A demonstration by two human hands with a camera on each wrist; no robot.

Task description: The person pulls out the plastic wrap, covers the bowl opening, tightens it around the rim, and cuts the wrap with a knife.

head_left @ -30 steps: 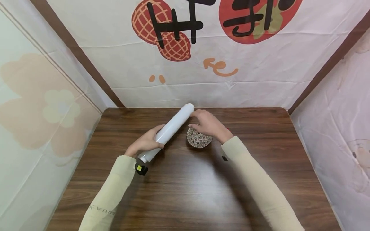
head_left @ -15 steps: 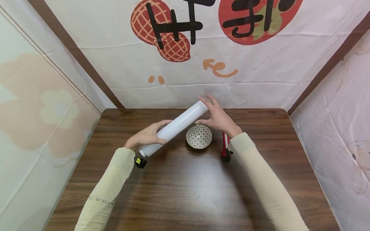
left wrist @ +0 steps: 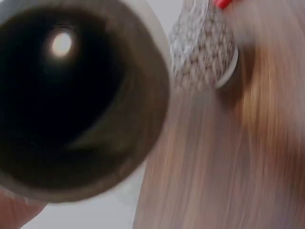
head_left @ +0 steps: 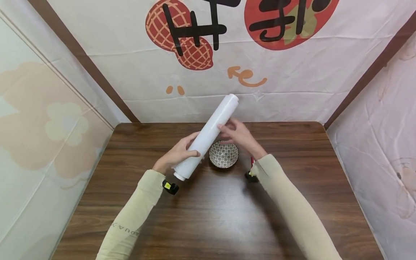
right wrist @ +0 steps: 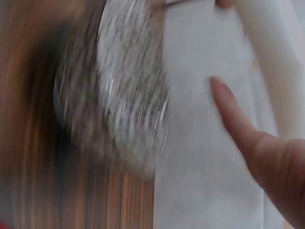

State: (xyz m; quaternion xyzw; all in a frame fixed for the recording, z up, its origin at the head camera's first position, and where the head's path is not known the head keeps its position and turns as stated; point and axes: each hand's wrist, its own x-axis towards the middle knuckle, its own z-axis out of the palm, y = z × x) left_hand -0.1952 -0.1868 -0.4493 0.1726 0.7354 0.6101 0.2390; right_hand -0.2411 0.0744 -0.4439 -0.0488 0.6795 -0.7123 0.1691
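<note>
My left hand (head_left: 178, 153) grips a white, glossy roll of plastic wrap (head_left: 211, 128) near its lower end, thumb across the top. The roll slants up and away to the right, its far end raised against the back cloth. Its hollow core (left wrist: 62, 95) fills much of the left wrist view. My right hand (head_left: 240, 135) is at the roll's right side, fingers loosely bent and blurred; in the right wrist view its thumb (right wrist: 238, 119) is stretched out, apart from the roll. A small patterned bowl (head_left: 223, 155) stands on the table just below the right hand.
A slim red object (head_left: 252, 161) lies right of the bowl, mostly hidden by the right sleeve. The brown wooden table (head_left: 214, 216) ends at a printed white cloth (head_left: 286, 86) behind, with more cloth on both sides.
The roll has been raised and swung steeper, its far end now higher. The left hand has shifted right with it. The right hand has left the far end and dropped to its side.
</note>
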